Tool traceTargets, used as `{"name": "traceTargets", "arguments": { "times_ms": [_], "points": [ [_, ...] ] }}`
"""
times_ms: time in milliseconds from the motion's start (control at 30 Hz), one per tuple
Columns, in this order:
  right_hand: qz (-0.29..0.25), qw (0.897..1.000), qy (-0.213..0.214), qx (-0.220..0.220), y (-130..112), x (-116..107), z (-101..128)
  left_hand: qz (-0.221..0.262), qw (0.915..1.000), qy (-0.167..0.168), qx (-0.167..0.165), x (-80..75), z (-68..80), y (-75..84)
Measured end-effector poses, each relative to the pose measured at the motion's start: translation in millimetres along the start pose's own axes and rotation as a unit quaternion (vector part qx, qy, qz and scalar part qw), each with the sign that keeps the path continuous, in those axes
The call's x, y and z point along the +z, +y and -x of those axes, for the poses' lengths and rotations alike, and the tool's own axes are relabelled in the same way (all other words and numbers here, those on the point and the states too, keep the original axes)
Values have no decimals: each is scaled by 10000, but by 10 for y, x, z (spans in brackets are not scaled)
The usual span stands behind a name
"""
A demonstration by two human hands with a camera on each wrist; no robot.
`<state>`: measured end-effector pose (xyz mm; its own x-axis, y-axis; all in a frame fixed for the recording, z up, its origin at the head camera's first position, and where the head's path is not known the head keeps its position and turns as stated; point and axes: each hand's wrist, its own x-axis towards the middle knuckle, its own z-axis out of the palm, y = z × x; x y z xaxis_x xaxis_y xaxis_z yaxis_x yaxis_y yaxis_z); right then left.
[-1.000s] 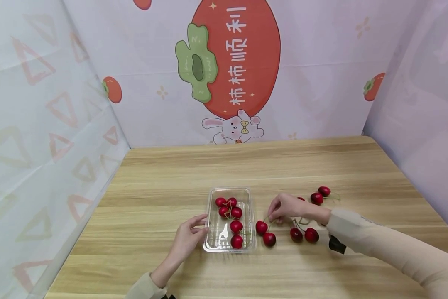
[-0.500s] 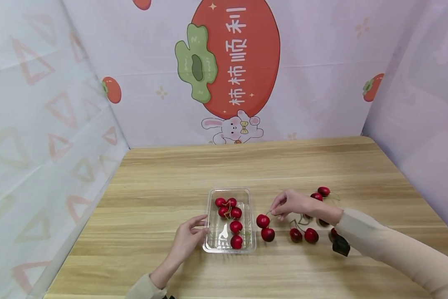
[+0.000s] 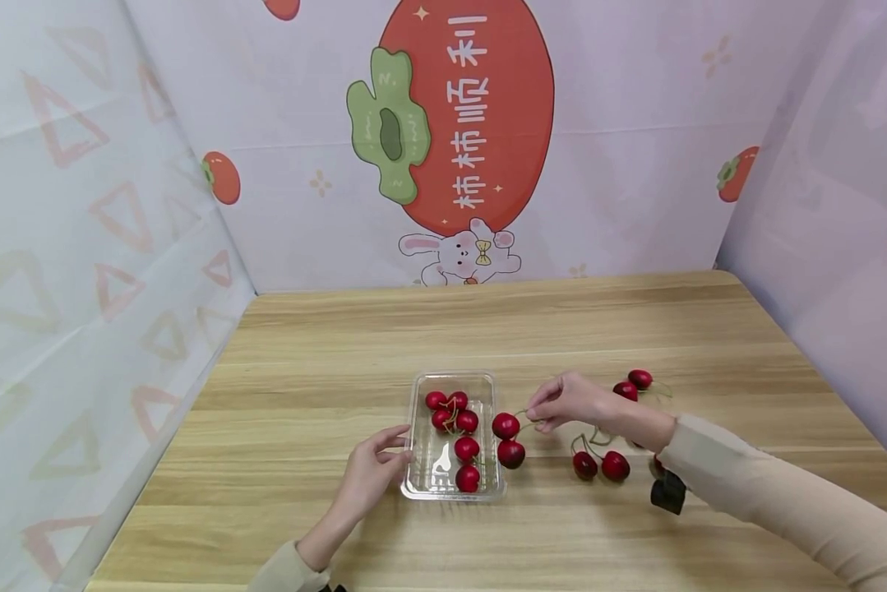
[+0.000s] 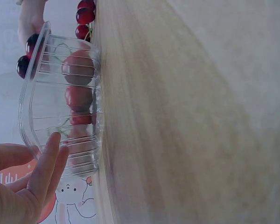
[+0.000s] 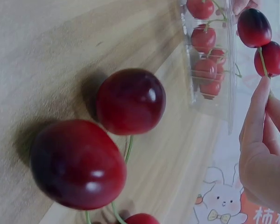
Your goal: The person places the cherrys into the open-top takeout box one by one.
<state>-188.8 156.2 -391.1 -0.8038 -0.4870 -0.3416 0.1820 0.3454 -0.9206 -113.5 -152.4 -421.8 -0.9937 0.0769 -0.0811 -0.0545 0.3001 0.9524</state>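
Note:
A clear plastic tray [image 3: 492, 386] [image 4: 37, 116] [image 5: 229, 60] with several red cherries in it stands on the wooden table [image 3: 443, 329]. My left hand [image 3: 372, 469] [image 4: 25, 179] touches the tray's left side with straight fingers. My right hand [image 3: 561, 403] [image 5: 263, 140] pinches the stem of a pair of cherries [image 3: 507, 440] [image 5: 262, 38], which hangs lifted at the tray's right rim. Another pair of cherries [image 3: 600, 465] [image 5: 102, 135] lies on the table below my right wrist, and two more cherries [image 3: 633, 384] lie behind it.
Patterned paper walls close in the table at the back, left and right. A small black object [image 3: 667, 494] hangs under my right sleeve.
My right hand has lifted the pair of cherries off the table and carried it left to the tray's right rim. The left hand has stayed at the tray.

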Motion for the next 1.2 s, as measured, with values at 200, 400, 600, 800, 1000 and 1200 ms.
{"name": "traceTargets", "arguments": {
  "times_ms": [200, 400, 600, 800, 1000, 1200],
  "points": [
    [-381, 9989, 190, 213, -18, 81, -20, -46, 10000, 4, -8, 1, -3, -8],
    [-614, 9968, 366, 345, -59, 165, -9, -84, 10000, 20, -28, 5, 0, -8],
    [-846, 9947, 459, 370, -84, 230, -24, -57, 10000, 31, -46, 5, 1, -7],
    [-1146, 9915, 551, 289, -86, 318, -56, -88, 10000, 26, -7, 5, -1, -7],
    [-1262, 9899, 574, 313, -108, 402, -98, -105, 9999, 41, 22, 0, -11, -10],
    [-1281, 9887, 607, 477, -146, 473, -125, -122, 9999, 3, 67, 1, -11, -11]
  ]
}}
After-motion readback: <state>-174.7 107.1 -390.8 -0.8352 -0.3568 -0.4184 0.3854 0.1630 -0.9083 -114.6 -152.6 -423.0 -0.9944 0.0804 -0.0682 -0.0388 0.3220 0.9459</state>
